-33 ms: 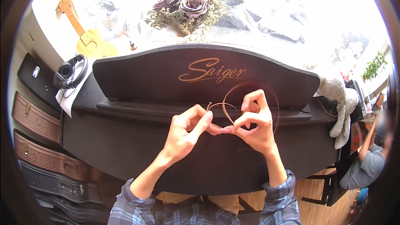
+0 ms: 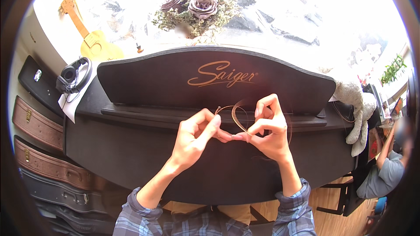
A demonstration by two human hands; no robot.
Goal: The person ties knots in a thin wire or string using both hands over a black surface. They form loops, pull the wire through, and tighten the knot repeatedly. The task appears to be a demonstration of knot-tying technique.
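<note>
Between my two hands, above a black tabletop [image 2: 210, 170], is a thin bronze-coloured guitar string [image 2: 236, 118] bent into loops. My left hand [image 2: 194, 137] pinches one side of it between thumb and fingers; a short end pokes up beside the thumb. My right hand [image 2: 269, 131] grips the other side of the loop, with thumb and index finger pressed together and the remaining fingers curled. The fingertips of both hands meet under the loop. A fainter, wider loop runs behind the right hand, too thin and blurred to follow fully.
A curved black upright board [image 2: 153, 83] stands behind my hands, above a ledge [image 2: 144, 114]. Headphones [image 2: 72, 76] and a small wooden ukulele [image 2: 94, 43] are at left, dried flowers [image 2: 197, 13] behind. Instrument cases [image 2: 48, 159] line the left; a plush toy [image 2: 358, 113] and a seated person [image 2: 387, 172] are right.
The looped string has turned slightly near my right fingers, and its bright band now looks wider. The large outer loop has become fainter. Both hands have hardly moved.
</note>
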